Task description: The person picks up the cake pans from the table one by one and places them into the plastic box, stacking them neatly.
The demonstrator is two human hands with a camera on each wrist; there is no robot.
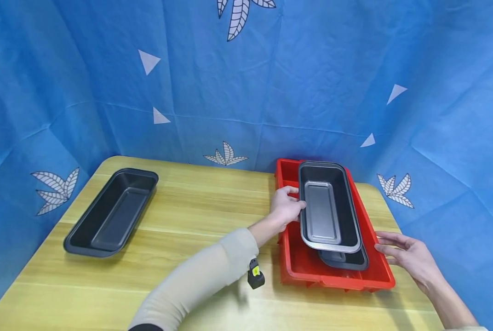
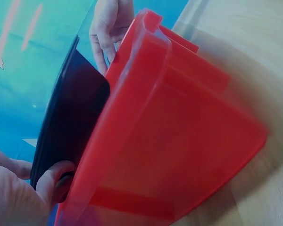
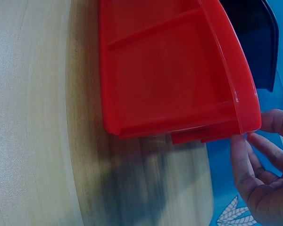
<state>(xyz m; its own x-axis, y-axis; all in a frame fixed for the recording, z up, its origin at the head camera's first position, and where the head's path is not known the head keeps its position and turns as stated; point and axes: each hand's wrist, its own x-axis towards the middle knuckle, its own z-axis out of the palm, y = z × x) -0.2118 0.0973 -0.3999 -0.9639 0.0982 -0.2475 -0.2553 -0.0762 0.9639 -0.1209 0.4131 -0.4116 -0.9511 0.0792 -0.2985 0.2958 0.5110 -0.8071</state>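
Observation:
In the head view, my left hand grips a dark loaf pan by the left rim. The thumb lies over the edge, and the left wrist view shows fingers behind the pan. This pan is tilted above a red plastic bin. Beneath it, a second dark loaf pan sits inside the bin, mostly hidden. My right hand is at the bin's right side with fingers fairly straight. In the right wrist view its fingertips touch or nearly touch the bin's rim.
Another dark loaf pan rests on the left of the wooden table. A blue patterned cloth hangs behind and at both sides. A small black device with a yellow-green patch is by the left sleeve.

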